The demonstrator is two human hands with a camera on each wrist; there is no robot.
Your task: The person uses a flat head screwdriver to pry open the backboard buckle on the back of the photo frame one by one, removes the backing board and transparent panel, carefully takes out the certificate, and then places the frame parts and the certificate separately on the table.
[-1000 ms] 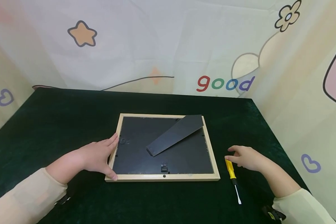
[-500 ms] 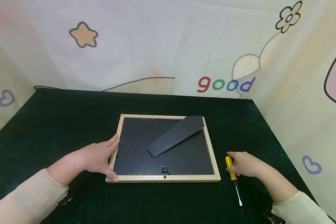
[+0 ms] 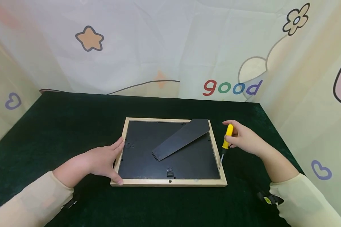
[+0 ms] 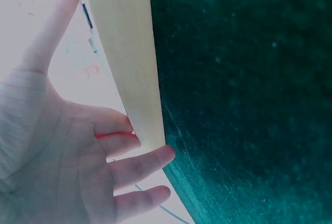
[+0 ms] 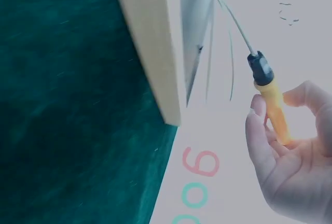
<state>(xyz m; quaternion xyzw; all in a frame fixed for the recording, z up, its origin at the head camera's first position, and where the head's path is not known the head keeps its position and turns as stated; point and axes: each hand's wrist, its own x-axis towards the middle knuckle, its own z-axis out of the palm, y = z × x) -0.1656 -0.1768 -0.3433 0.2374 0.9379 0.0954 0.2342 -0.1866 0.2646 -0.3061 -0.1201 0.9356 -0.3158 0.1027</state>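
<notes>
A picture frame [image 3: 197,182] with a light wooden border lies face down, its black backing board [image 3: 142,138] uppermost. Slanting across that board is a black easel leg [image 3: 182,140]. My left hand [image 3: 105,162] rests on the frame's left side, thumb at the near corner and fingers along the outer edge; in the left wrist view its fingers [image 4: 140,164] look mostly straight against the wood. In my right hand [image 3: 244,138] a yellow-handled screwdriver [image 3: 228,135] is gripped, blade pointing down. Its tip is at the inner edge of the frame's right side, near the lower right corner.
Dark green cloth [image 3: 170,208] covers the table under the frame. A pale printed curtain [image 3: 147,41] stands behind and on both sides. Black metal hangers [image 3: 170,173] sit at the board's near and left edges.
The right hand has gripped the screwdriver, lifted it off the cloth and brought it left, its tip now at the frame's right side. The left hand stays on the frame.
</notes>
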